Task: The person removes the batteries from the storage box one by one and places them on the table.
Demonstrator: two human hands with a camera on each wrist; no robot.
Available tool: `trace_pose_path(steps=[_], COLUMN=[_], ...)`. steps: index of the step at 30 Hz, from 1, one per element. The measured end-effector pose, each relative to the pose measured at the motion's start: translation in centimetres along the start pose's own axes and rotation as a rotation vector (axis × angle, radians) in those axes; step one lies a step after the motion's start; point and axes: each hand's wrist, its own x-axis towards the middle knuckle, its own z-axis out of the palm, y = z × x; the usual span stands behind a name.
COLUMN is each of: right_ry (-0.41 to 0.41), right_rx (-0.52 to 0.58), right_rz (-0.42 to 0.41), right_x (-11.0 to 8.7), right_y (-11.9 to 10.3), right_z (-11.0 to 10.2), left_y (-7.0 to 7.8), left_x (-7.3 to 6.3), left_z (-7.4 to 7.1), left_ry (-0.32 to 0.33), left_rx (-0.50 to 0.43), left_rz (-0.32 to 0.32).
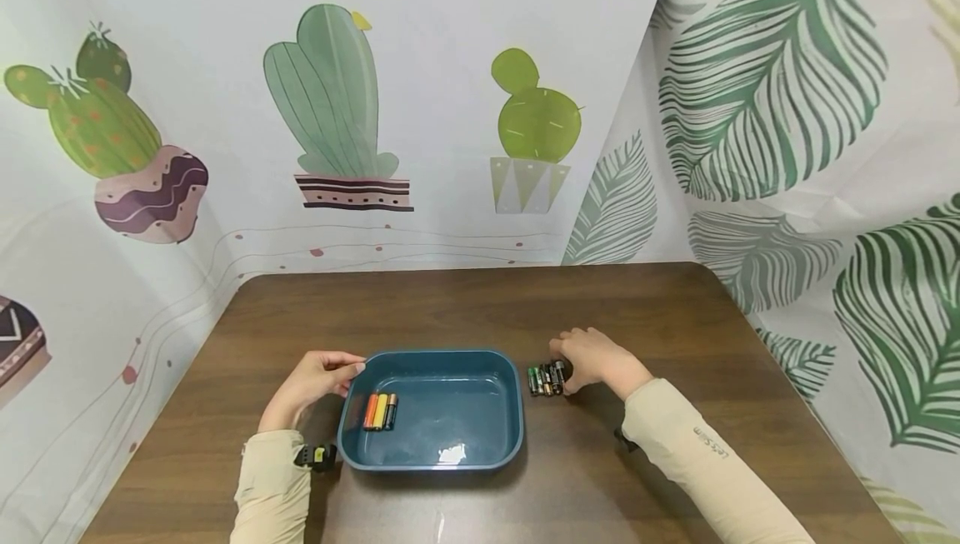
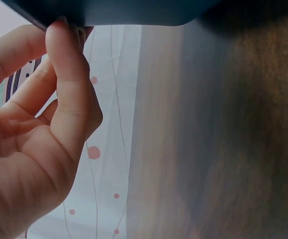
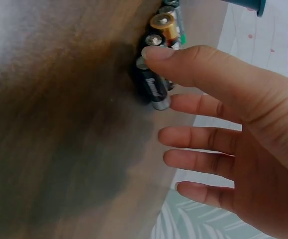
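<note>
A blue rectangular tray (image 1: 457,406) stands on the table. My left hand (image 1: 318,379) pinches its far left corner between thumb and fingers; in the left wrist view the thumb (image 2: 66,64) presses on the tray's side. An orange, a yellow and a black battery (image 1: 390,412) lie side by side in the tray's left part. Right of the tray is a row of several batteries (image 1: 542,381), mostly dark, one with a green end. At the right end of this row, my right hand (image 1: 597,361) pinches a black battery (image 3: 153,85) between thumb and index finger, the other fingers spread.
The brown wooden table (image 1: 480,302) reaches back to a wall cloth (image 1: 450,111) printed with cacti and leaves. A dark wrist strap (image 1: 317,456) sits over the left sleeve, close to the tray's left side.
</note>
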Motion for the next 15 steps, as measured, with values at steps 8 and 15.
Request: trace_pose_path(steps=[8,15], right_ry=[0.025,0.061], right_rx=[0.003,-0.009], right_rz=[-0.001,-0.038], right_x=[0.0,0.4], right_y=[-0.8,-2.2], right_z=[-1.8,-3.5], left_y=[-0.1,0.1], left_x=[0.0,-0.1], left_z=[-0.1,0.0], left_ry=[-0.005,-0.002], left_rx=[0.026,0.035], left_rz=[0.015,0.020])
